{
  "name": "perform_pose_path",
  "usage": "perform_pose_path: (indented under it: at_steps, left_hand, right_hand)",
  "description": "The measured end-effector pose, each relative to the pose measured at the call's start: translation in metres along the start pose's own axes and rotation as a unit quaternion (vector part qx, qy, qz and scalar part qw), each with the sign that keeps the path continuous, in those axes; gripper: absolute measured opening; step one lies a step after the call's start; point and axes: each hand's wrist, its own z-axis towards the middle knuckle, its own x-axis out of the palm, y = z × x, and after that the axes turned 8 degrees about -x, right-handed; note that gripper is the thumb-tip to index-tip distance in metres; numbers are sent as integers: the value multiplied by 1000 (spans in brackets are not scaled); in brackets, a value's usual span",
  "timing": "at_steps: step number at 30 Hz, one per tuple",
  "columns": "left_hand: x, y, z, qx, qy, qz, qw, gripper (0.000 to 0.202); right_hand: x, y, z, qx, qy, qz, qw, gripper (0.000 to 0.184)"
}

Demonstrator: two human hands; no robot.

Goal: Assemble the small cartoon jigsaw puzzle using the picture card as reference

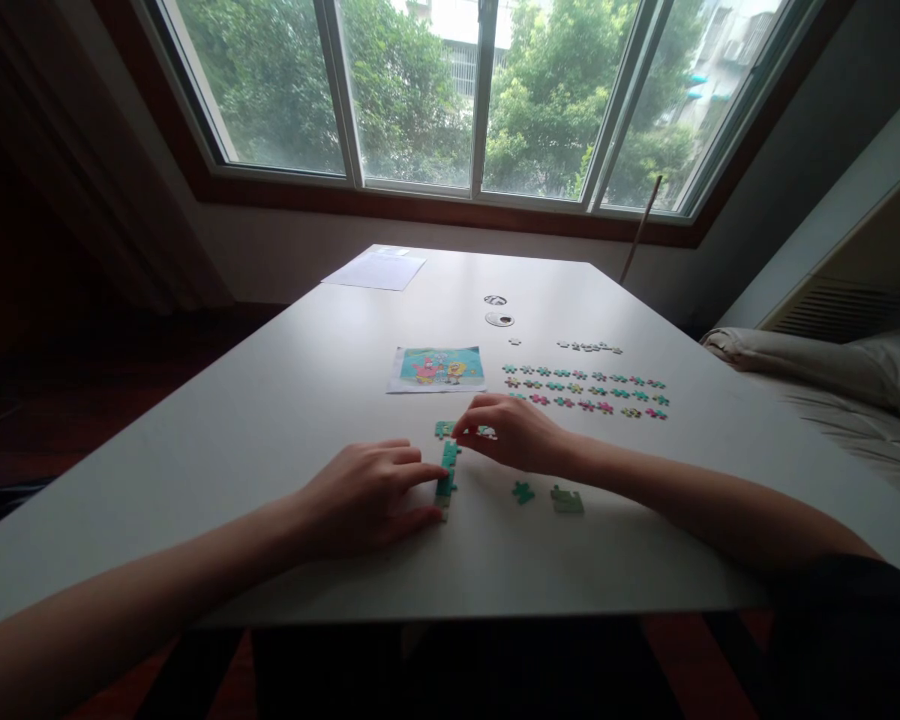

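Observation:
A short strip of joined green puzzle pieces (448, 468) runs up the table in front of me. My left hand (367, 490) lies at its left side, fingers apart, with the index finger on the strip and the thumb by its lower end. At the upper end, my right hand (506, 428) has thumb and fingers pinched on a puzzle piece, mostly covered by the fingertips. Another green puzzle piece (444, 429) lies just left of those fingertips, and a pale piece shows partly under the hand. Nearer my right forearm are a loose green piece (523, 492) and a grey-green piece (568, 499).
A cartoon picture sheet (439, 369) lies beyond my hands. Rows of loose puzzle pieces (577, 388) spread to its right, with several more behind. Two small round items (499, 320) and a white paper (375, 270) lie farther back on the white table (270, 390).

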Motion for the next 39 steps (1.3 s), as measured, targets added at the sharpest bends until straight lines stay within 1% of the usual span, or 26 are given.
perform_pose_path:
  at_steps: [4,8,16,18,21,23,28,39]
  left_hand:
    - [1,1,0,1,-2,1,1000,27]
    - [1,1,-1,4,-4,-2,1000,28]
    - [1,0,-3,7,-8,-2,1000,28]
    - [0,3,-2,-7,-26,-9,1000,29]
    - [-1,11,1,-57,-72,-10,996,28]
    - [0,16,3,-77,-84,-3,993,26]
    - [2,23,7,-74,-60,-2,995,26]
    - [4,23,8,-92,-36,-3,995,32]
  right_hand:
    - [-3,0,-1,18,15,-5,1000,10]
    - [1,1,-1,25,30,-5,999,10]
    - [11,2,2,9,28,-38,999,9]
    - [11,3,4,7,27,-45,999,10]
    - [11,3,5,7,23,-47,999,10]
    - [11,3,6,9,20,-47,999,11]
    - [12,2,5,7,16,-47,999,12]
    - [11,0,5,9,10,-58,998,11]
